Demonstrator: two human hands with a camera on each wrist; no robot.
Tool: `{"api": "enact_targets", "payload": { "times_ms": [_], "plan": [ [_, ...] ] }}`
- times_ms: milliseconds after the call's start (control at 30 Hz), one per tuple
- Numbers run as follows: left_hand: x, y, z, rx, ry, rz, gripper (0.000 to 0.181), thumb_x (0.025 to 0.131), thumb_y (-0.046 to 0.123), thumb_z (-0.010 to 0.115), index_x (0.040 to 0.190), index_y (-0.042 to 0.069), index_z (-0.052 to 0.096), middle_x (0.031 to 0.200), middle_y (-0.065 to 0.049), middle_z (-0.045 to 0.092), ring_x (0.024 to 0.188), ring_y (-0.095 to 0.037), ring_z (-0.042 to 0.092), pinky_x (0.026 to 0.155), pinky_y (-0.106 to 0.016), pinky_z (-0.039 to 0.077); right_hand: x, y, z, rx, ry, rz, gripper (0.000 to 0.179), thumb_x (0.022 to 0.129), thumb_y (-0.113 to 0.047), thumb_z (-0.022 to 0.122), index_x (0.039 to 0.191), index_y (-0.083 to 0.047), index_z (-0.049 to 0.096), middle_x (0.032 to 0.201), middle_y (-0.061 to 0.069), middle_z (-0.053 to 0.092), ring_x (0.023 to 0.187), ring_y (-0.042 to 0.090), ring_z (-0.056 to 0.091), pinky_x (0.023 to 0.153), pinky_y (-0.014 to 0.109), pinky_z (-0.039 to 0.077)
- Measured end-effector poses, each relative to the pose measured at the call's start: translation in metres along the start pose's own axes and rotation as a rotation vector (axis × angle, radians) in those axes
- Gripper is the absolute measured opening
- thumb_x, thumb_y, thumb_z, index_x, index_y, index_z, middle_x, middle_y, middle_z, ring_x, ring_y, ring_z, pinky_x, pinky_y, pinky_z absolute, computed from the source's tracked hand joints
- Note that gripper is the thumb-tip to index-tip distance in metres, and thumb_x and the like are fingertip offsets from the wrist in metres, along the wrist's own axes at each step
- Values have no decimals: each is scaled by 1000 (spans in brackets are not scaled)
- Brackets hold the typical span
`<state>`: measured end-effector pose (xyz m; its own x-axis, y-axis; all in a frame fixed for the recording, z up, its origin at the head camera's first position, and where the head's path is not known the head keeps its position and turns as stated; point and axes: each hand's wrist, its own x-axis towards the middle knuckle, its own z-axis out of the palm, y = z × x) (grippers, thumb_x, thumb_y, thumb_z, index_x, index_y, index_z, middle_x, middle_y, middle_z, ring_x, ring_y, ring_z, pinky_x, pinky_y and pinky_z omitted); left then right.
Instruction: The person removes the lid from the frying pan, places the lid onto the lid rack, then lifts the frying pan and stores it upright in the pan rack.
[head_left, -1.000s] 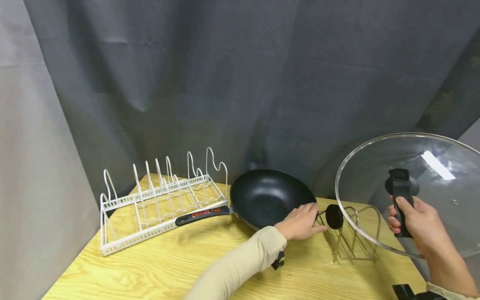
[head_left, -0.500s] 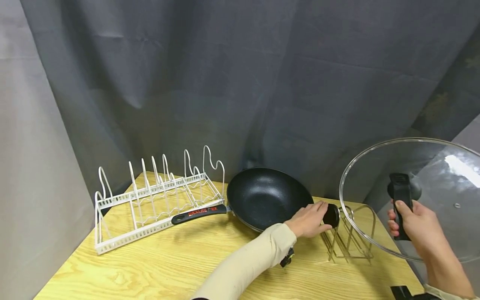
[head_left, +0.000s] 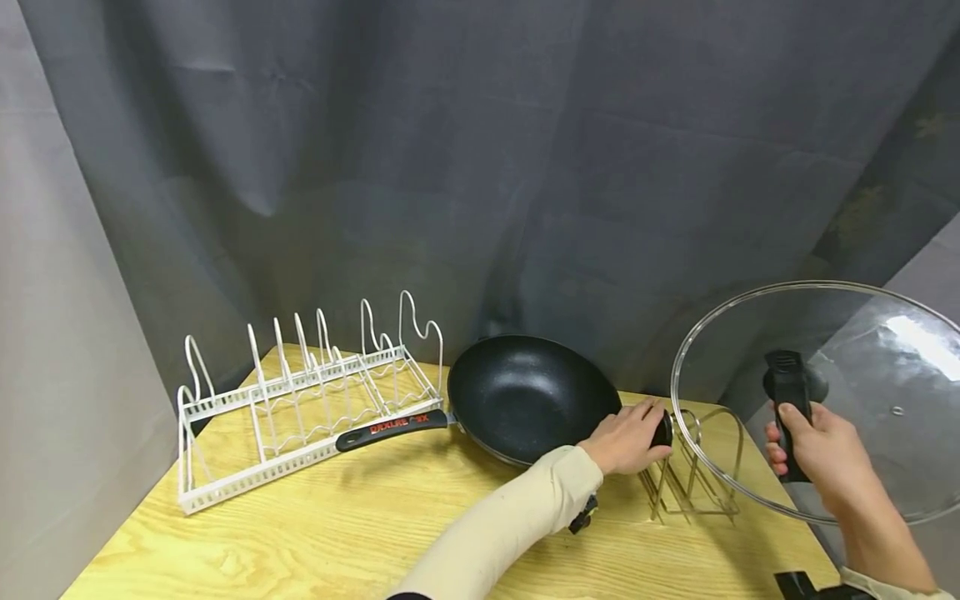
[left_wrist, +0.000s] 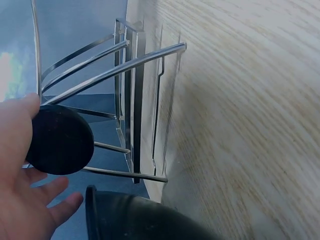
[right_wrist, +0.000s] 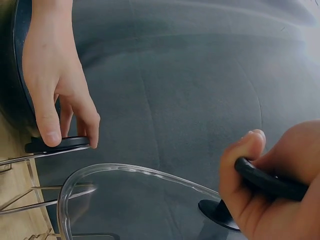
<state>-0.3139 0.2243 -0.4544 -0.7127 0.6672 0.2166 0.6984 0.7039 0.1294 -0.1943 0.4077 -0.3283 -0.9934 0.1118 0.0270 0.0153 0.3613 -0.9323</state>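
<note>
Hands full.
Lower right, my right hand (head_left: 828,454) grips a glass lid (head_left: 896,433) by its handle (head_left: 789,390); my left hand (head_left: 626,437) pinches a black disc (left_wrist: 61,141).

That left sleeve (head_left: 498,525) is plain beige, creased toward the cuff (head_left: 579,475); black gadget (head_left: 583,514) under the wrist; right sleeve (head_left: 888,583) also beige, black mount (head_left: 813,588) beside it.

Blurred red lettering (head_left: 399,424), pan handle (head_left: 392,430)

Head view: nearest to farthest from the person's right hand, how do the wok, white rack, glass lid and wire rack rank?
1. Glass lid, held in the right hand.
2. Wire rack, left of it.
3. Wok, farther left.
4. White rack, farthest left.
</note>
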Motion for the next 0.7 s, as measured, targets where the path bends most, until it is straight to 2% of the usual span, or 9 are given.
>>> {"api": "enact_targets", "payload": {
  "times_ms": [133, 233, 367, 700],
  "plan": [
    [-1, 1, -1, -6, 23, -21, 63, 93, 60, 41, 145, 27, 30, 147, 8, 32, 125, -10, 42, 90, -27, 44, 0, 0, 2, -50, 3, -6, 39, 102, -36, 31, 109, 2, 31, 73, 5, 50, 51, 15, 50, 47, 32, 47],
    [-2, 1, -2, -5, 38, -30, 61, 92, 59, 42, 143, 27, 32, 143, 9, 35, 121, -9, 45, 87, -26, 45, -2, -1, 4, -126, 7, -4, 40, 103, -36, 27, 110, 3, 31, 74, 5, 50, 52, 15, 51, 48, 33, 47],
    [-4, 0, -1, -10, 43, -34, 61, 92, 59, 44, 143, 26, 34, 143, 8, 36, 122, -8, 44, 88, -25, 45, -3, -2, 8, -213, 4, 6, 42, 103, -36, 22, 110, 4, 31, 75, 5, 49, 53, 15, 51, 49, 34, 49],
    [-7, -5, 1, -21, 60, 1, 58, 92, 57, 46, 138, 23, 38, 140, 7, 39, 118, -8, 46, 88, -22, 45, -7, -7, 15, -253, -58, 48, 42, 104, -36, 20, 106, 5, 31, 76, 6, 49, 54, 15, 51, 51, 35, 49]
  ]
}}
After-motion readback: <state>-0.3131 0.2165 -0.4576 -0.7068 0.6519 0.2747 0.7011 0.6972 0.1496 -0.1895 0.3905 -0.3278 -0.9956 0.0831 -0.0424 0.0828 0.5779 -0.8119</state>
